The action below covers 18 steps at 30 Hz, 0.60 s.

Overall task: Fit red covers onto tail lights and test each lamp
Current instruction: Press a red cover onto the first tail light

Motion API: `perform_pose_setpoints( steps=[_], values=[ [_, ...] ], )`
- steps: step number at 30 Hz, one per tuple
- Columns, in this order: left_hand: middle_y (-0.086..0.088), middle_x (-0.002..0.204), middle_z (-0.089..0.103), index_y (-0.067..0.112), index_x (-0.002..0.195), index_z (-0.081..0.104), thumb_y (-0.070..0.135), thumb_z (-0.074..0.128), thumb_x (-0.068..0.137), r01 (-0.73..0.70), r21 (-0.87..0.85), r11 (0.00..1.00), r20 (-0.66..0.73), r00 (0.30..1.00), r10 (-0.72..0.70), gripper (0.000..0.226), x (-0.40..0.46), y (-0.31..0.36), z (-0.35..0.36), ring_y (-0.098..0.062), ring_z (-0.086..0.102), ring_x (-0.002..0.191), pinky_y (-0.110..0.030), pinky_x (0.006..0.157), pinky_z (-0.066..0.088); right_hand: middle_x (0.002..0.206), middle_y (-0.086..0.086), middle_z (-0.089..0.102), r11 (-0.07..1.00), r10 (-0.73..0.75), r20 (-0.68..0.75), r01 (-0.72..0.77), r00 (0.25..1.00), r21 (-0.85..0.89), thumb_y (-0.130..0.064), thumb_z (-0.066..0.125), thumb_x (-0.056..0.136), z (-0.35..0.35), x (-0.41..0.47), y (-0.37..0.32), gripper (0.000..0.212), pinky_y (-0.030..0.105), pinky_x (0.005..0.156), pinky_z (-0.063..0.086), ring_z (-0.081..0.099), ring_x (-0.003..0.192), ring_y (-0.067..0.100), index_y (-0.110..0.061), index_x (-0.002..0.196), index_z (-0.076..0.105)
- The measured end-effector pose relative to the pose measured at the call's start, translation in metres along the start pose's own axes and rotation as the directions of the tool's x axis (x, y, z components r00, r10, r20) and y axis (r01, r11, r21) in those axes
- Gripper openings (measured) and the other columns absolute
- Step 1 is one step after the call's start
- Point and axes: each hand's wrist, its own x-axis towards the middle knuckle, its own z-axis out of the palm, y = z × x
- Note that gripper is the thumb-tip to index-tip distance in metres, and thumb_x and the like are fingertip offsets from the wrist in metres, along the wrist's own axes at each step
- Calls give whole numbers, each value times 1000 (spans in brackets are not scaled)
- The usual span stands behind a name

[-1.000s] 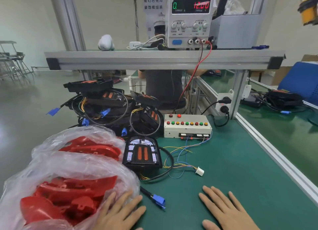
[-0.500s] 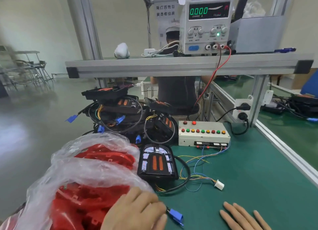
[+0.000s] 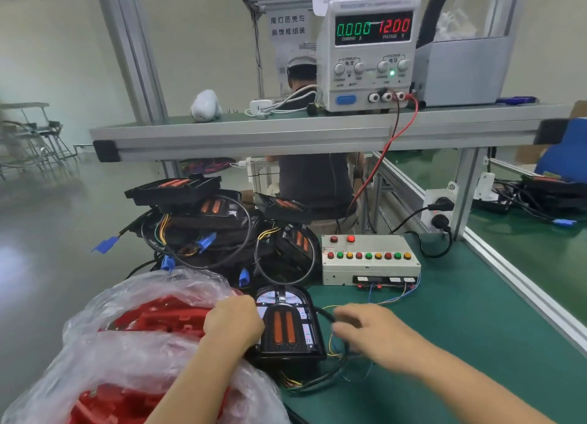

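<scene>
so the tail light (image 3: pixel 286 325) is lying flat on the green bench (image 3: pixel 460 344), no red cover on it, right between both hands and in front of the button box (image 3: pixel 370 260). left hand (image 3: pixel 233 323) is curled at the lamp's left edge, up against the plastic bag (image 3: pixel 152 353) of red covers (image 3: pixel 158 320), but i can't tell if it's actually gripping the lamp or the bag. right hand (image 3: pixel 370 331) is blurry, fingers loosely curled over the black cable (image 3: pixel 327 315) and thin wires just right of the lamp, can't tell if it's pinching anything; the psu (image 3: pixel 370 55) on the shelf (image 3: pixel 286 134) reads 0.000 and 12.00, and there's a pile of more lamps (image 3: pixel 206 223) behind.
</scene>
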Motion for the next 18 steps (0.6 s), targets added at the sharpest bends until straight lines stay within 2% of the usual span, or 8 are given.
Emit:
perform_pose_setpoints(
  steps=[2, 5, 6, 8, 11, 14, 16, 18],
  values=[
    [-6, 125, 58, 15, 120, 54, 19, 47, 88, -8, 11, 1000, -36, 999, 8, 33, -4, 1, 1, -25, 54, 116, -32, 89, 45, 91, 15, 60, 966, 143, 35, -148, 989, 213, -27, 54, 95, 24, 24, -7, 21, 35, 69, 48, 51, 75, 21, -7, 98, 60],
    [-7, 125, 57, 14, 119, 54, 13, 46, 89, -11, 39, 999, -81, 997, 14, 32, -13, 5, 2, -26, 54, 117, -32, 86, 45, 104, 10, 65, 803, 303, 89, -305, 949, 512, -23, 63, 91, 54, 38, -8, 26, 30, 64, 58, 65, 90, 23, -6, 111, 61],
    [-7, 124, 57, 14, 118, 55, 11, 46, 89, -15, 40, 999, -98, 995, 19, 31, -16, 7, 2, -25, 54, 116, -31, 84, 45, 103, 11, 66, 731, 332, 110, -330, 937, 597, -20, 66, 89, 57, 37, -8, 25, 28, 60, 59, 65, 92, 23, -4, 107, 62],
    [-6, 120, 59, 14, 114, 56, 10, 47, 89, -30, 33, 999, -122, 992, 34, 27, -25, 7, 0, -25, 57, 113, -30, 80, 44, 91, 9, 65, 618, 335, 166, -349, 928, 704, -15, 70, 86, 50, 27, -9, 16, 23, 50, 53, 62, 81, 19, -5, 96, 64],
    [-7, 116, 60, 14, 105, 55, 19, 50, 89, -98, -79, 992, -171, 982, 83, 17, -44, 9, -1, -27, 59, 107, -31, 78, 44, 82, 3, 72, 557, 251, 150, -270, 956, 786, -12, 70, 85, 39, -3, -3, 11, 19, 51, 48, 63, 67, 12, -8, 95, 68],
    [-2, 116, 53, 17, 106, 50, 25, 53, 89, -211, -191, 959, -313, 939, 144, 19, -66, 18, -9, -24, 59, 102, -29, 75, 43, 81, 2, 74, 514, 189, 5, -103, 982, 852, -5, 69, 84, 29, -38, 5, 21, 23, 51, 48, 65, 64, 12, -8, 104, 66],
    [4, 123, 46, 20, 116, 49, 25, 53, 89, -399, -308, 863, -471, 853, 226, 27, -86, 29, -16, -20, 59, 99, -30, 81, 46, 79, 7, 71, 427, 217, -67, -33, 974, 904, -2, 66, 83, 26, -53, 13, 21, 26, 50, 47, 60, 63, 19, -5, 104, 65],
    [16, 122, 47, 26, 123, 52, 30, 55, 89, -572, -421, 704, -594, 760, 262, 34, -100, 29, -23, -9, 57, 91, -25, 81, 44, 78, 12, 70, 368, 265, -158, 52, 951, 928, -10, 63, 81, 11, -68, 24, 17, 25, 50, 47, 59, 62, 20, -5, 95, 71]
  ],
)
